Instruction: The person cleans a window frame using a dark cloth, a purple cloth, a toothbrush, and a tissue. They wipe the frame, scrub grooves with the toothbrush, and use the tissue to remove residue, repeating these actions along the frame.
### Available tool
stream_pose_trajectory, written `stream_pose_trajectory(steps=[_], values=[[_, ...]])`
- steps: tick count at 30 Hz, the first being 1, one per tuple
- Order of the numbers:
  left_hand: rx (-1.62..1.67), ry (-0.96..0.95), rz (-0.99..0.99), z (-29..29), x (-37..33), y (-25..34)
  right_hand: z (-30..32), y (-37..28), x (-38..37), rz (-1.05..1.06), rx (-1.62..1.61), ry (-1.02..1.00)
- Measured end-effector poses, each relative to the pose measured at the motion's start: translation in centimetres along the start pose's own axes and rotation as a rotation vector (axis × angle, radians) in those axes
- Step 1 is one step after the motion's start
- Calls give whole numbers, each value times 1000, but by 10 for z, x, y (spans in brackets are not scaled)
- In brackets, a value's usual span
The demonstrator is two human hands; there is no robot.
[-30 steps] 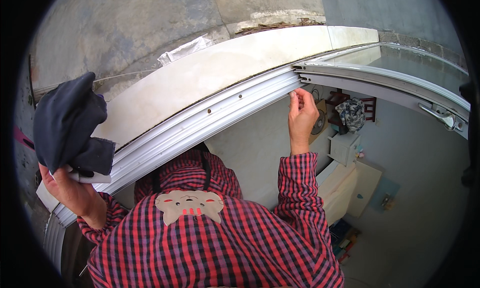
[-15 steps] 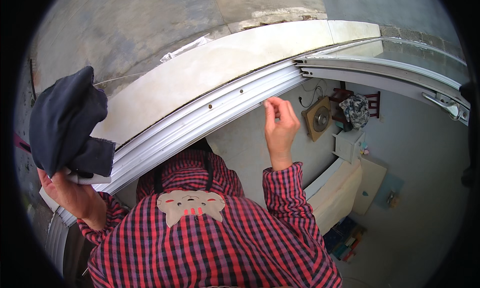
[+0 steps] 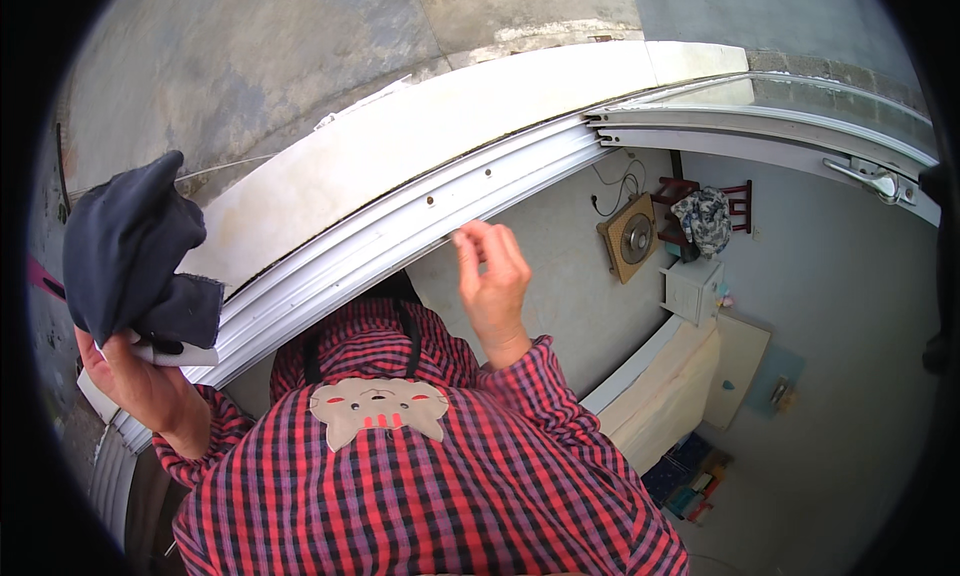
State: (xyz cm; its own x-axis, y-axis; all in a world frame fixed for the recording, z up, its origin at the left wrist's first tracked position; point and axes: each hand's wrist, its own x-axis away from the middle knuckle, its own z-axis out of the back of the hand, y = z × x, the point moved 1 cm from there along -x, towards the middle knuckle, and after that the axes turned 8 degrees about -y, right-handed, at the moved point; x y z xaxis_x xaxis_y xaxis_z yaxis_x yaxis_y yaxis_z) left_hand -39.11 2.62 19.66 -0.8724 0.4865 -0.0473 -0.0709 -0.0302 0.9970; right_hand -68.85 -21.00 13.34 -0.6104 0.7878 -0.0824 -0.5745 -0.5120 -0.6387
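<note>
At the far left my left hand (image 3: pixel 152 398) is closed, holding up a bunched dark navy cloth (image 3: pixel 128 251) with a frayed edge. A smooth white piece (image 3: pixel 185 355) pokes out beneath the cloth by the fingers; its kind is hard to tell. My right hand (image 3: pixel 496 288) is raised over the inner edge of the white sliding-window track (image 3: pixel 370 234), thumb and fingertips pinched together. Whatever may be between those fingertips is too small to make out. Two small dark round spots, perhaps screws, show in the track.
A pale sill (image 3: pixel 420 126) borders the track, with a concrete surface (image 3: pixel 280 46) beyond it. On the right is a sliding sash with a metal latch (image 3: pixel 878 184). Below lie a room with a square fan (image 3: pixel 632 238), a chair (image 3: pixel 745 206), a white cabinet (image 3: pixel 690 286) and a bed (image 3: pixel 660 386).
My right hand has moved left and a little nearer along the track, still pinched. My left hand and the cloth have shifted only slightly.
</note>
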Motion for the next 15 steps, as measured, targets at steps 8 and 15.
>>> stream_pose_trajectory(steps=[8, 15], values=[[-74, -45, -76, -15, -9, 16, 38, 36, -3, -266, -627, 164], [-63, -113, -55, -11, -20, 12, 120, 170, -101, -289, -221, 401]])
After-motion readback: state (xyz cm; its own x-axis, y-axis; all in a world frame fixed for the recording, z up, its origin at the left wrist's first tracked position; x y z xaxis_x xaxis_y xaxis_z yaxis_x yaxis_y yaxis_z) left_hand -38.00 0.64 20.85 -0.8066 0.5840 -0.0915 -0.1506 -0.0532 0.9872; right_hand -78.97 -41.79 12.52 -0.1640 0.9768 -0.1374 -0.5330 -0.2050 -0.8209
